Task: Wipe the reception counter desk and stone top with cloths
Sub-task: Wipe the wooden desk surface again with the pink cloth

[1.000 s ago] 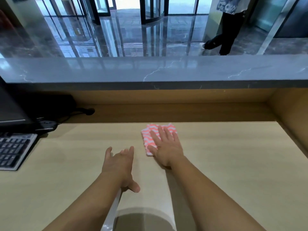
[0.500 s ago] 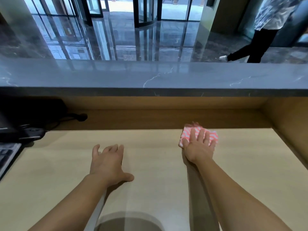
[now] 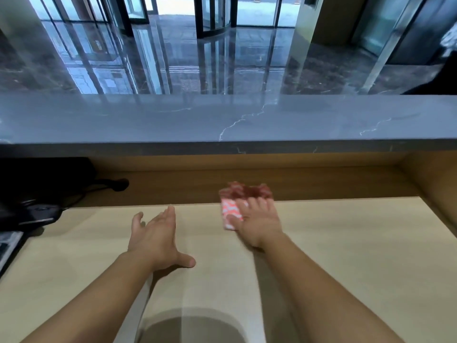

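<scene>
A pink and white zigzag cloth (image 3: 231, 211) lies on the pale wooden desk (image 3: 346, 243), pushed against the desk's back panel so its far edge bunches up in shadow. My right hand (image 3: 258, 222) presses flat on the cloth with the fingers spread. My left hand (image 3: 155, 237) rests palm down on the bare desk to the left, fingers apart, holding nothing. The grey stone top (image 3: 222, 117) with white veins runs across above the desk, with nothing on it.
Dark equipment with cables (image 3: 37, 191) sits at the left rear of the desk, and a keyboard corner (image 3: 7, 246) shows at the left edge. A wooden side wall (image 3: 435, 189) bounds the desk on the right. A person's dark clothing (image 3: 440, 78) is beyond the counter, far right.
My right hand has slid the cloth away from me and to the right, up to the back panel. My left hand has shifted slightly forward. The walking person has moved right.
</scene>
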The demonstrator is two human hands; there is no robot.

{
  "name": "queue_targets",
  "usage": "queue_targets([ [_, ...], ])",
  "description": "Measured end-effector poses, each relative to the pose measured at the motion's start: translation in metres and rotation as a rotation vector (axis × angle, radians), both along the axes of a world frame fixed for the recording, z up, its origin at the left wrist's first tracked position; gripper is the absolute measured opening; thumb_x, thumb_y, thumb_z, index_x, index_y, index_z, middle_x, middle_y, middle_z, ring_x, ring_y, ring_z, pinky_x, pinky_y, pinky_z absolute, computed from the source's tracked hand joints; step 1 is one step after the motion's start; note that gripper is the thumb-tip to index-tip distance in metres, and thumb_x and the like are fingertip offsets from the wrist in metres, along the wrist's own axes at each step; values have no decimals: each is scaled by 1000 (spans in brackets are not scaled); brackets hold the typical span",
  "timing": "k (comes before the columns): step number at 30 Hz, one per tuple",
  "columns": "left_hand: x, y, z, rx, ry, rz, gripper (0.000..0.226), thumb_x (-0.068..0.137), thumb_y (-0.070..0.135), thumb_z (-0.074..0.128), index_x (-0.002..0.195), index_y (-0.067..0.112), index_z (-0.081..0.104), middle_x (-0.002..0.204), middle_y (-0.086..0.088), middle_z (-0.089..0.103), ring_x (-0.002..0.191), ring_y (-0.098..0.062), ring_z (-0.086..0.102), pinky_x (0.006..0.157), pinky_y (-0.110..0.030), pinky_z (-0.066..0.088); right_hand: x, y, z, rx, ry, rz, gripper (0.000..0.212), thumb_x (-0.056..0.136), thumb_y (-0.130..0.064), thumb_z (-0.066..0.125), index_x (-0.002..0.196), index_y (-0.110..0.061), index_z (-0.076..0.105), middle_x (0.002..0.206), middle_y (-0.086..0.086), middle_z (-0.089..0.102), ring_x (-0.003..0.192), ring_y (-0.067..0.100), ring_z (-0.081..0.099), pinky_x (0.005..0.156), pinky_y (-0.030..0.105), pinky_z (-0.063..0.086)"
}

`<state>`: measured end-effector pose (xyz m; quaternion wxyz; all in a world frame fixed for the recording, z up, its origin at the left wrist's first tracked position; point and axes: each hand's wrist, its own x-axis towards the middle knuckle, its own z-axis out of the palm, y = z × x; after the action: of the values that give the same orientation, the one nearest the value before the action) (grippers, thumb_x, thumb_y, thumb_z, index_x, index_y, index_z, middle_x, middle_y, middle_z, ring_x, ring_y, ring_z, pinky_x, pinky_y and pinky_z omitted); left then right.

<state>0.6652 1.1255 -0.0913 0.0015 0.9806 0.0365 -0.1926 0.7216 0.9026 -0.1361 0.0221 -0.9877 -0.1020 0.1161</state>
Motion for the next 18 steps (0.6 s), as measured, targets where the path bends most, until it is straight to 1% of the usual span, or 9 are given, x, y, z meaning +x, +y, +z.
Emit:
queue_targets([
  [1,3,0,0,2,6,0,143,50,83,67,154,14,-1,156,3,32,143,-12,28,117,-46,-4,5,-18,4,-27,6,-72,57,97,-61,21,144,-32,34,147,8,38,135,28,30,115,44,11],
  [3,8,-1,0,19,20,-8,144,48,85,67,154,13,0,151,4,40,140,-13,34,117,-45,-2,16,-51,11,-70,58,-206,56,98,-58,18,137,-26,44,144,10,43,133,29,34,114,45,14],
  [5,11,-1,-1,36,31,-19,144,47,86,66,154,13,2,149,4,42,140,-13,35,117,-45,-1,25,-72,15,-99,117,-331,61,99,-57,14,140,-24,45,150,10,38,139,29,29,117,46,6],
  [7,12,0,-2,49,35,-33,144,47,87,65,154,13,3,150,3,41,140,-13,34,117,-45,-1,31,-73,17,-104,142,-434,64,98,-55,14,141,-22,47,153,10,36,142,30,25,117,48,0],
  [9,13,-1,-3,67,42,-48,144,48,87,65,154,11,3,151,1,40,141,-13,34,117,-45,-1,30,-51,24,-108,148,-463,60,98,-51,20,137,-20,53,149,11,42,139,32,30,116,52,2],
  [12,16,-2,-3,98,53,-66,143,50,86,65,154,11,3,153,-1,37,142,-14,32,118,-46,-2,26,12,25,-112,102,-279,55,99,-46,21,132,-22,57,139,7,55,130,30,45,111,50,19],
  [14,16,-1,-5,103,61,-68,140,52,85,65,154,11,5,155,-1,34,143,-15,29,118,-46,-2,19,61,20,-27,76,-99,54,100,-46,20,129,-21,58,132,7,59,122,28,51,105,46,27],
  [16,16,0,-8,98,54,-71,136,53,85,64,154,12,8,156,0,32,144,-14,27,117,-46,-2,11,96,18,79,80,67,48,101,-48,22,128,-24,53,128,7,59,115,28,51,97,44,30],
  [18,16,2,-10,96,34,-76,133,52,86,63,153,15,13,154,2,35,142,-14,30,117,-46,-1,12,107,19,136,112,109,51,100,-55,22,133,-26,49,129,6,57,118,28,50,98,44,30],
])
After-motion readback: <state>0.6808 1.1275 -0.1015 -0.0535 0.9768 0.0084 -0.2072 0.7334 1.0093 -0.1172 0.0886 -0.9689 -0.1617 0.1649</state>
